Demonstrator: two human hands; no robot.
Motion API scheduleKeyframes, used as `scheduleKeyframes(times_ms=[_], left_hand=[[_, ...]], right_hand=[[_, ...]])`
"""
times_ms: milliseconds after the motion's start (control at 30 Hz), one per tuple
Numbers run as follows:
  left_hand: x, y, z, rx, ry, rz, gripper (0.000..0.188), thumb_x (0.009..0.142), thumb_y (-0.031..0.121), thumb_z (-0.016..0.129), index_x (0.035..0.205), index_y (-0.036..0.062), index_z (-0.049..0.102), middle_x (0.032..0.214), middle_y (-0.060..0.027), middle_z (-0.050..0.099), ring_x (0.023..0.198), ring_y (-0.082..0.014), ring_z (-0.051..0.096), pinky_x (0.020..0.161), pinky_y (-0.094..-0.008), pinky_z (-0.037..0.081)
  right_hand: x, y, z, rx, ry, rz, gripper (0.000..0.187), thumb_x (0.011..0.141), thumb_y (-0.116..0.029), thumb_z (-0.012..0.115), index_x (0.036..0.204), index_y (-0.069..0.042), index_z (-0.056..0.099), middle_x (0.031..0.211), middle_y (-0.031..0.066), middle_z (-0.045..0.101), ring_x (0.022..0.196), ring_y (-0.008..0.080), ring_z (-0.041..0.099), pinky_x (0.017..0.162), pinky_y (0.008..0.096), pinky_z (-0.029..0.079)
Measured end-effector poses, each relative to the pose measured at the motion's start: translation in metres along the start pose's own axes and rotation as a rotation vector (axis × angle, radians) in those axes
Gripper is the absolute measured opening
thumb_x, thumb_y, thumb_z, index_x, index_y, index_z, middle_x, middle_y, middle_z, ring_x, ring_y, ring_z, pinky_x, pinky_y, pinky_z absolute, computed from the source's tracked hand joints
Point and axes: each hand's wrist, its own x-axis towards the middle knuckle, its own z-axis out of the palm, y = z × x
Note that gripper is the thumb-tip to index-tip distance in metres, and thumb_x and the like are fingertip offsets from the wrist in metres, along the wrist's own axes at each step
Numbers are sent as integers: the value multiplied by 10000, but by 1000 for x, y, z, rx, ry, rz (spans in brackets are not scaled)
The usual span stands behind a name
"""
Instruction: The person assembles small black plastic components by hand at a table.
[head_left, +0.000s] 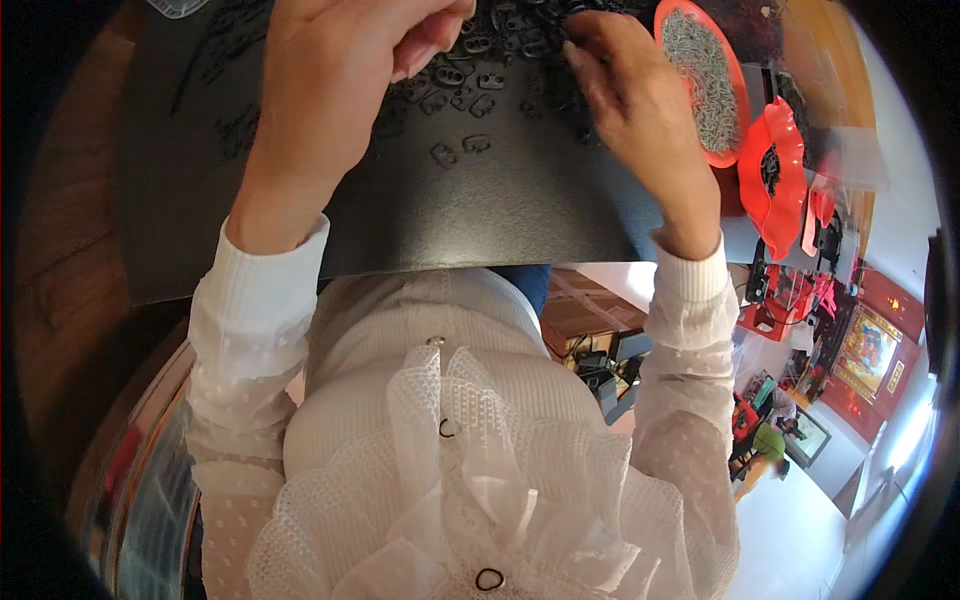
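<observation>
Small black plastic buckle-like pieces (477, 144) with holes lie scattered and heaped on a black work surface (430, 210). My left hand (350, 60) is raised over the heap at the top edge of the view. Its fingers are curled closed, and whatever they hold is hidden behind the hand and cut off by the frame. Over the right side of the heap, my right hand (635, 95) reaches down with bent fingers among the black pieces. Those fingertips are dark and blurred, so a grip on a piece cannot be made out.
Right of my right hand stands a red oval tray (742, 95) full of small metal pins or screws. Beside it is a red wavy-rimmed bowl (783, 205) with black pieces. A clear container (178, 6) sits at the upper left. A person in green (768, 445) is far off at right.
</observation>
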Motion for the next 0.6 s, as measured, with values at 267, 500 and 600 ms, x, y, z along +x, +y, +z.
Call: scheduleKeyframes(times_ms=[267, 500, 600], left_hand=[[9, 6, -10, -90, 76, 8, 173, 870, 141, 487, 738, 40, 534, 615, -5, 504, 489, -42, 407, 444, -172, 294], [35, -28, -12, -784, -447, 603, 164, 864, 136, 488, 739, 42, 535, 613, -3, 508, 487, -41, 408, 440, -176, 296], [25, -11, -2, -8, 108, -54, 155, 860, 132, 488, 743, 42, 536, 616, -2, 512, 491, -41, 414, 441, -175, 298]], right_hand=[[1, -12, 13, -72, -205, -78, 254, 831, -143, 605, 1067, -76, 542, 943, 127, 538, 809, 355, 585, 635, 421, 486], [-6, 8, -15, -81, -246, 39, 234, 834, -149, 609, 1043, -56, 559, 952, 135, 551, 827, 363, 580, 674, 422, 484], [-2, 18, -25, -89, -274, 35, 224, 837, -140, 601, 1038, -50, 560, 946, 138, 552, 832, 362, 579, 680, 420, 483]])
